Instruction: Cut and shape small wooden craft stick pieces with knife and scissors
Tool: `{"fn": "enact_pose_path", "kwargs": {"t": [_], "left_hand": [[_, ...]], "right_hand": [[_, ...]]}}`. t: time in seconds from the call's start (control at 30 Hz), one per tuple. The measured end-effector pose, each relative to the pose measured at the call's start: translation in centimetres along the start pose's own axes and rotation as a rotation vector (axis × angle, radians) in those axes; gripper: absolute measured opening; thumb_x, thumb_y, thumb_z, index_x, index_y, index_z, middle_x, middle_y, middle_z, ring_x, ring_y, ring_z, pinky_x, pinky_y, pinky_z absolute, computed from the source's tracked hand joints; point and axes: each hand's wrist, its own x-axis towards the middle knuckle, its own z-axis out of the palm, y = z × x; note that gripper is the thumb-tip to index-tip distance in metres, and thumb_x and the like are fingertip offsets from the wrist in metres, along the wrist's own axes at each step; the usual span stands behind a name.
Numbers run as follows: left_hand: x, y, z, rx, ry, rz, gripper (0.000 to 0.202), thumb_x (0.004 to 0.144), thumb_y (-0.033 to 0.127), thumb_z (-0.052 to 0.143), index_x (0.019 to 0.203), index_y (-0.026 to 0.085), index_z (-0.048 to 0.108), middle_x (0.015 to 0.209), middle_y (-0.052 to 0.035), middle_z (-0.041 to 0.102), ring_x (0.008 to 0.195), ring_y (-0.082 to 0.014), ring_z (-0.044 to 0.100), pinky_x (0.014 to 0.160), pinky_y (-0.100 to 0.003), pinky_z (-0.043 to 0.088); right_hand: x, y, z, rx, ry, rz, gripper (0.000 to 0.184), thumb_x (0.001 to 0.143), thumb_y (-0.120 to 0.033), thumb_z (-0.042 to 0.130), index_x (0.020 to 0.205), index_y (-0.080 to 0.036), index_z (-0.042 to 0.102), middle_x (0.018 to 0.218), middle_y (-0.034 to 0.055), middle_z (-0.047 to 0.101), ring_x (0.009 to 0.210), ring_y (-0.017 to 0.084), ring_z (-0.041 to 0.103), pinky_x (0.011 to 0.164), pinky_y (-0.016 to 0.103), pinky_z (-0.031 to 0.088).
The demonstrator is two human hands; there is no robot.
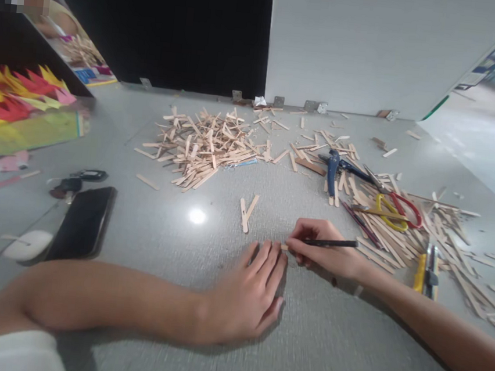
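A black phone (81, 222) lies at the lower left of a grey table (196, 355), with a pile of wooden sticks (199, 143) above centre. At lower centre the left hand (248, 293) lies flat, its fingers straight and pressed together, fingertips at a short wooden stick (284, 247). Just right of it, the right hand (324, 248) pinches a black pen (332, 242) with its tip at that stick, and yellow-and-red scissors (396, 211) lie among more sticks further right.

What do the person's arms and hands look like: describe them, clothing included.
The left hand and right hand are bare: no gloves, rings or watch show. A white sleeve covers the left upper arm; the right arm is uncovered to the frame edge.
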Motion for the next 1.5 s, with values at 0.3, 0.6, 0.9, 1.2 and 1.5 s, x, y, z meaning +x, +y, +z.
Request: {"fn": "enact_pose_path", "kwargs": {"t": [0.3,0.6,0.9,1.2,1.5], "left_hand": [[0.0,-0.1,0.1,-0.016,-0.009,0.010,0.063,0.111,0.041,0.035,0.142,-0.005,0.065,0.143,-0.0300,0.070,0.135,-0.0412,0.065,0.118,-0.050,0.037],[0.0,-0.1,0.2,0.008,0.015,0.023,0.061,0.112,0.039,0.033,0.139,-0.005,0.065,0.141,-0.0284,0.071,0.135,-0.0397,0.066,0.120,-0.047,0.036],[0.0,-0.1,0.0,0.027,0.005,0.015,0.062,0.110,0.042,0.035,0.141,-0.005,0.063,0.141,-0.0290,0.071,0.134,-0.0402,0.067,0.118,-0.048,0.041],[-0.2,0.0,-0.1,-0.003,-0.032,0.004,0.061,0.111,0.040,0.036,0.145,-0.005,0.061,0.147,-0.0293,0.066,0.135,-0.0451,0.064,0.114,-0.056,0.042],[-0.2,0.1,-0.3,0.035,0.040,0.003,0.058,0.111,0.037,0.032,0.138,0.000,0.068,0.138,-0.0253,0.074,0.129,-0.0403,0.068,0.115,-0.054,0.043]], "right_hand": [[0.3,0.7,0.7,0.057,0.068,0.026,0.045,0.084,-0.057,0.085,0.074,-0.021,0.059,0.055,-0.0026,0.064,0.044,0.010,0.057,0.040,0.020,0.042],[-0.1,0.9,1.4,-0.163,0.175,-0.163,0.043,0.096,-0.051,0.072,0.067,-0.022,0.057,0.047,-0.0041,0.057,0.041,0.010,0.051,0.044,0.023,0.039],[0.4,1.1,1.4,-0.177,0.136,-0.180,0.046,0.096,-0.053,0.072,0.065,-0.023,0.054,0.045,-0.0046,0.054,0.041,0.010,0.047,0.043,0.023,0.036],[0.6,1.1,1.4,-0.163,0.144,-0.171,0.046,0.096,-0.053,0.071,0.066,-0.023,0.053,0.046,-0.0048,0.055,0.038,0.009,0.048,0.040,0.022,0.035],[0.6,1.0,1.5,-0.166,0.149,-0.158,0.048,0.095,-0.056,0.072,0.065,-0.023,0.052,0.045,-0.0053,0.052,0.038,0.009,0.045,0.039,0.022,0.031]]}}
